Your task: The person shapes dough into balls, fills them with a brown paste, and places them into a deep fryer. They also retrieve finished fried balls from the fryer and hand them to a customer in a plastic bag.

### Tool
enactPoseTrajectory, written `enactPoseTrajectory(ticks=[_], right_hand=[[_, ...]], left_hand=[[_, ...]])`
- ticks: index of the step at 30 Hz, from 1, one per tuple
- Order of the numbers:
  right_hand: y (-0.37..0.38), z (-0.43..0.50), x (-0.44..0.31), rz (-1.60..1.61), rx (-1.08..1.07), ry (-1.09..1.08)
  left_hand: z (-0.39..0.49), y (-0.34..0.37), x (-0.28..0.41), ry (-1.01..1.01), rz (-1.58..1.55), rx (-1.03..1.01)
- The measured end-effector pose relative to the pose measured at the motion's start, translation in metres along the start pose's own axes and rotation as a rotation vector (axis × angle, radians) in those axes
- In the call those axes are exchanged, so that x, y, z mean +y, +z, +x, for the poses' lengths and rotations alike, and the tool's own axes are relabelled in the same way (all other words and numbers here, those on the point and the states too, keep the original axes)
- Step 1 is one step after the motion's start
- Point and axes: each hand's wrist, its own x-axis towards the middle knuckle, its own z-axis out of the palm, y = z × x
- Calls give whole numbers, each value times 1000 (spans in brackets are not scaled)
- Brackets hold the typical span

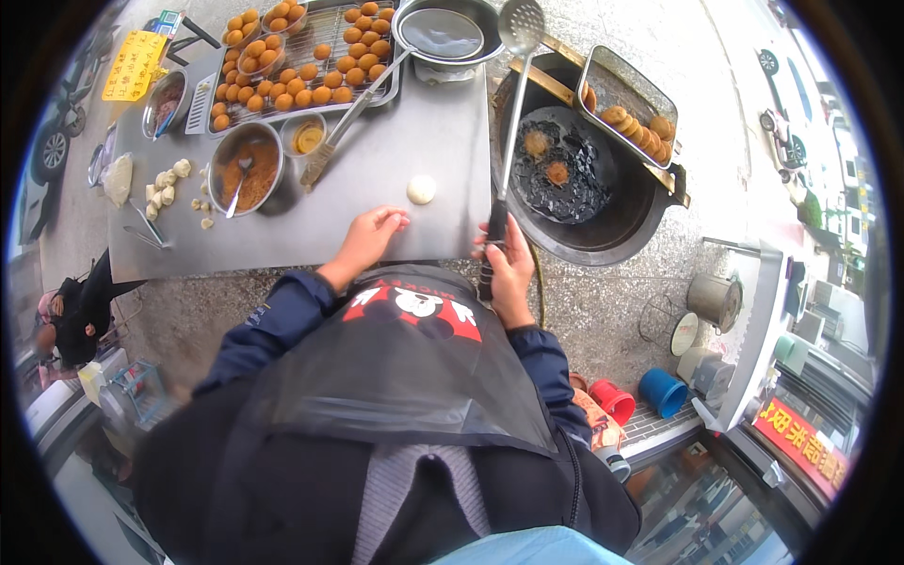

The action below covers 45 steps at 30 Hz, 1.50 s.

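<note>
My right hand grips the black handle of a long skimmer, whose perforated bowl is at the top of the view. The skimmer's shaft runs along the table's right edge, beside a wok of dark oil. Two browned pieces, a fried dough piece and a paler one, lie in the oil. Near the front edge of the steel table, my left hand hovers empty with loosely bent fingers. Just beyond it sits a round white dough piece.
A wire rack bears many fried balls. Fried cakes fill part of a draining tray over the wok. On the table stand a bowl of brown filling, a cup of yellow liquid, dough lumps and a strainer over a basin.
</note>
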Motion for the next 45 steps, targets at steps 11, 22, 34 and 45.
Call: enactPoseTrajectory(ticks=[11, 22, 34, 45], right_hand=[[135, 44, 103, -665, -196, -94], [270, 180, 97, -1534, -858, -893], [202, 177, 51, -1511, -782, -823], [-22, 76, 57, -1755, -794, -538]], left_hand=[[-27, -30, -27, -354, -600, 130], [-56, -78, -88, 146, 352, 692], [-55, -64, -55, 181, 307, 588], [80, 25, -9, 459, 995, -109]])
